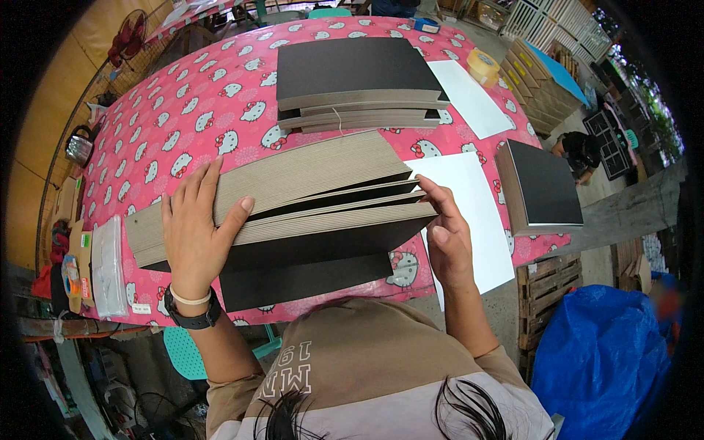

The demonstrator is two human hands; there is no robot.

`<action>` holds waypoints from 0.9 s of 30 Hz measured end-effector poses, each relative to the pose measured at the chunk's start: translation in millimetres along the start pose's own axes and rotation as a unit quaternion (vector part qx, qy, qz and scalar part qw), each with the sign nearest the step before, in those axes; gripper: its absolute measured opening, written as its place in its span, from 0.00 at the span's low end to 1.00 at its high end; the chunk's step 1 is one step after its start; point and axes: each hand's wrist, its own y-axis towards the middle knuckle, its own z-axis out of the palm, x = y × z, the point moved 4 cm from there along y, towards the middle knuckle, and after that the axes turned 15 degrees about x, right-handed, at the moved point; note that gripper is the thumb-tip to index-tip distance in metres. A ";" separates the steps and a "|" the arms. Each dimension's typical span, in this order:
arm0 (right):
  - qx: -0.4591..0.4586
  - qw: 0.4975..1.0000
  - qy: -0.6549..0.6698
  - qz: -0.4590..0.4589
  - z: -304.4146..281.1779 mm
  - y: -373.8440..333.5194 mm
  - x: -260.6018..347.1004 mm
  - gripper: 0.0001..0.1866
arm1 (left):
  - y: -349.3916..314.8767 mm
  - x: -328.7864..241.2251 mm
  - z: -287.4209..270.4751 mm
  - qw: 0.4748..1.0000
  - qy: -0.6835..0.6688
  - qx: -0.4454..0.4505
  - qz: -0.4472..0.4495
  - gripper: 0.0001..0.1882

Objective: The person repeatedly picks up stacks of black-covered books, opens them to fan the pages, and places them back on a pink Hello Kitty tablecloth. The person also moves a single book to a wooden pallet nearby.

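Observation:
A thick row of grey boards with black faces (pixel 315 192) stands on its long edges in front of me, fanned apart at the right end. My left hand (pixel 198 226) lies spread across the top edges near the left end, thumb apart from the fingers. At the right end, my right hand (pixel 449 233) has its fingers curled at the corners of a few boards beside the gaps, with the thumb lower down. One black board (pixel 308 282) lies flat on the table, close to my body. Beneath my right hand is a white sheet (pixel 480 242).
Behind the row sits a stack of black-faced boards (pixel 356 70), with another black-topped stack (pixel 544 183) at right. A tape roll (pixel 483 67) and a second white sheet (pixel 477 103) lie farther back. Clear plastic packs (pixel 110 268) rest at the left edge of the pink patterned table (pixel 176 110).

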 end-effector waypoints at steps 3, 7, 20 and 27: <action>-0.013 0.998 -0.057 -0.004 -1.3 -2.4 1.4 0.38 | -0.5 -1.2 -0.3 1.000 0.009 0.004 -0.002 0.32; -0.024 1.000 0.014 0.004 0.2 -3.2 -0.8 0.37 | -0.7 -1.0 -0.3 1.000 0.011 0.008 -0.005 0.32; 0.003 1.000 -0.022 0.001 0.8 6.4 0.8 0.35 | -0.9 -0.4 1.3 1.000 0.012 0.000 -0.008 0.31; 0.009 0.999 0.046 0.017 2.5 8.7 -5.0 0.38 | -1.3 0.1 0.6 1.000 0.002 0.001 -0.003 0.31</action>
